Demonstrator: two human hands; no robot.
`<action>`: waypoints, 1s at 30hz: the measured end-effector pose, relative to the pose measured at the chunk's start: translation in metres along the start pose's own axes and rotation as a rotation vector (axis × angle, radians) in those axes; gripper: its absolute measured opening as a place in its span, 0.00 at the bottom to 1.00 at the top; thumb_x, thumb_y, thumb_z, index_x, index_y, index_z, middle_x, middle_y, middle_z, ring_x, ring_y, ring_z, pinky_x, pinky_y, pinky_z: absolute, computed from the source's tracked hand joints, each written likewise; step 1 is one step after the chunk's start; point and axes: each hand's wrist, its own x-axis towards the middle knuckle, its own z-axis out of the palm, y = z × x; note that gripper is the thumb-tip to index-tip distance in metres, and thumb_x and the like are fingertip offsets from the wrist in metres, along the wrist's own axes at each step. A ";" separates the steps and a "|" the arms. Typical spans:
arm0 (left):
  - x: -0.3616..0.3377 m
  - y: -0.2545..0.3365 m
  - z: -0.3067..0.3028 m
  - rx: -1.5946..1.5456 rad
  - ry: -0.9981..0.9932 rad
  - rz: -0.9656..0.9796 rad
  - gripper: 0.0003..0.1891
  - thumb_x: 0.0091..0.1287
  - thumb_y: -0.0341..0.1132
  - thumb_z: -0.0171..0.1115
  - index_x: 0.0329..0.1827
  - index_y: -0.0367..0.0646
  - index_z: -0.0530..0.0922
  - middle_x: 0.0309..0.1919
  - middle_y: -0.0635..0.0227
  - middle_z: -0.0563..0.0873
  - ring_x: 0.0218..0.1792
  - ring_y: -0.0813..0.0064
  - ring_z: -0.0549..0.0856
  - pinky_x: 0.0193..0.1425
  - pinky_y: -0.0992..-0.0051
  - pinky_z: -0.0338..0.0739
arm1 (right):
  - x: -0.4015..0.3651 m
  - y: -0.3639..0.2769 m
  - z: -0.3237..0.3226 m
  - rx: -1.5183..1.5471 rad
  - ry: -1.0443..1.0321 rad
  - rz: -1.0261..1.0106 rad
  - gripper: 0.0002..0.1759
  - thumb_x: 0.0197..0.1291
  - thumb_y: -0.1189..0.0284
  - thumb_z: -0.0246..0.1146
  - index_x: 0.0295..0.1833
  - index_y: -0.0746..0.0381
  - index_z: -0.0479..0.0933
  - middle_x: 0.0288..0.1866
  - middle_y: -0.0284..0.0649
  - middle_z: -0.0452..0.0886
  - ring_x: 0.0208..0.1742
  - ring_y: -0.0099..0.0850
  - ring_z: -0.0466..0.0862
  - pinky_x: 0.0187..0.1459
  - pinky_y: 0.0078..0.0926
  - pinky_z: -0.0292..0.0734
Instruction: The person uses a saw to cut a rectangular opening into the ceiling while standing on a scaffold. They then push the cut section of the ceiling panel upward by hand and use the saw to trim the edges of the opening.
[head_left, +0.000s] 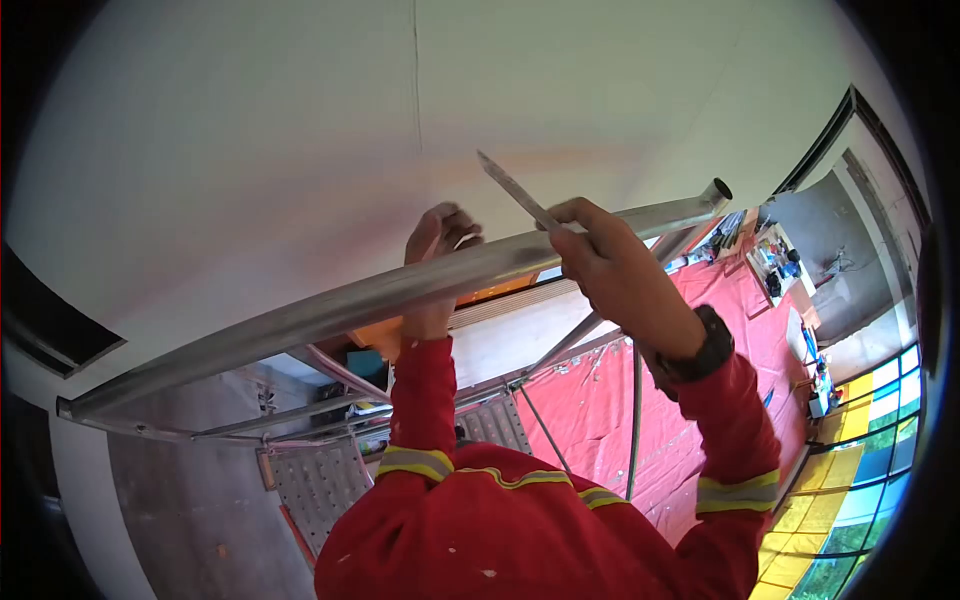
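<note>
My right hand [600, 255] grips a knife-like blade [515, 190], its pointed tip angled up and left toward the pale ceiling panel [300, 130]. A thin dark line [416, 80] runs along the panel, ending to the left of the blade tip. My left hand [438, 235] is raised just behind the metal scaffold tube [400, 288], near the panel, its fingers curled and apart with nothing visible between them. The tube passes in front of the left wrist and beside the right hand.
Perforated scaffold planks [318, 490] lie below left, with diagonal braces around them. Red sheeting [660, 410] covers the floor far below. Cluttered tables [775, 265] stand at the right, near windows with yellow panels [815, 490]. Dark openings [60, 325] break the ceiling at both sides.
</note>
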 end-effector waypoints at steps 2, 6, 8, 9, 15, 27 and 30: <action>0.018 0.007 0.020 -0.049 -0.078 -0.092 0.23 0.73 0.45 0.61 0.62 0.38 0.74 0.49 0.60 0.84 0.50 0.70 0.82 0.50 0.74 0.77 | 0.020 0.007 0.011 -0.080 -0.037 -0.087 0.15 0.72 0.68 0.53 0.48 0.72 0.74 0.24 0.44 0.74 0.28 0.30 0.77 0.32 0.30 0.72; 0.035 0.006 0.030 0.133 -0.269 0.052 0.23 0.75 0.45 0.58 0.62 0.35 0.72 0.49 0.58 0.83 0.50 0.69 0.83 0.48 0.72 0.79 | 0.040 -0.012 0.026 -0.105 -0.106 -0.003 0.16 0.71 0.67 0.52 0.46 0.72 0.75 0.26 0.48 0.76 0.30 0.37 0.81 0.35 0.36 0.74; 0.031 0.000 0.028 -0.013 -0.221 0.092 0.21 0.77 0.46 0.55 0.61 0.37 0.72 0.47 0.59 0.83 0.48 0.69 0.83 0.49 0.72 0.79 | 0.042 -0.023 0.031 0.010 -0.155 0.175 0.17 0.70 0.67 0.53 0.46 0.73 0.76 0.27 0.51 0.77 0.31 0.41 0.81 0.37 0.38 0.74; 0.030 -0.002 0.028 -0.088 -0.198 0.111 0.21 0.77 0.46 0.54 0.61 0.37 0.72 0.46 0.60 0.83 0.48 0.69 0.83 0.49 0.72 0.80 | 0.043 -0.028 0.033 0.068 -0.177 0.264 0.17 0.70 0.67 0.53 0.46 0.74 0.76 0.28 0.53 0.78 0.32 0.43 0.80 0.38 0.40 0.74; 0.035 0.002 0.029 -0.400 -0.189 -0.096 0.16 0.79 0.45 0.50 0.56 0.43 0.73 0.41 0.64 0.83 0.46 0.67 0.83 0.50 0.69 0.82 | 0.045 -0.028 0.046 -0.003 -0.079 0.204 0.19 0.71 0.67 0.52 0.47 0.76 0.75 0.31 0.57 0.79 0.34 0.47 0.81 0.40 0.41 0.73; 0.034 0.010 0.032 -0.359 -0.132 -0.119 0.15 0.80 0.45 0.46 0.54 0.43 0.73 0.39 0.62 0.83 0.41 0.65 0.85 0.41 0.69 0.84 | 0.044 -0.033 0.053 -0.086 -0.027 0.255 0.18 0.72 0.67 0.53 0.43 0.75 0.75 0.31 0.60 0.78 0.33 0.52 0.79 0.39 0.45 0.71; 0.034 0.012 0.032 -0.392 -0.142 -0.148 0.16 0.80 0.45 0.46 0.54 0.42 0.73 0.38 0.62 0.82 0.41 0.64 0.85 0.42 0.68 0.84 | 0.044 -0.031 0.055 -0.054 -0.015 0.261 0.17 0.72 0.68 0.53 0.41 0.74 0.75 0.30 0.59 0.77 0.33 0.53 0.78 0.38 0.45 0.70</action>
